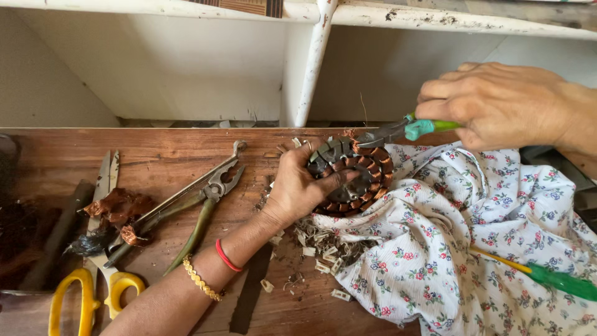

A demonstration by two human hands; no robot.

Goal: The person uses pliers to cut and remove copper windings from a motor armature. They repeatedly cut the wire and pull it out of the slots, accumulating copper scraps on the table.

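Centre frame, the left hand (pixel 297 186) pins the copper-wound stator (pixel 354 177) on the floral cloth (pixel 460 242) while the right hand (pixel 497 102) clenches the green-handled pliers (pixel 398 130) biting its upper rim — a slip could jab those pinning fingers.

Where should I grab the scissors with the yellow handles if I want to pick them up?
Take the scissors by the yellow finger loops, coming from the near edge of the wooden table. The loops lie closest to you and are bare, while the blades point away, and copper scraps and the open pliers lie across them. That probably keeps your hand away from the sharp end.
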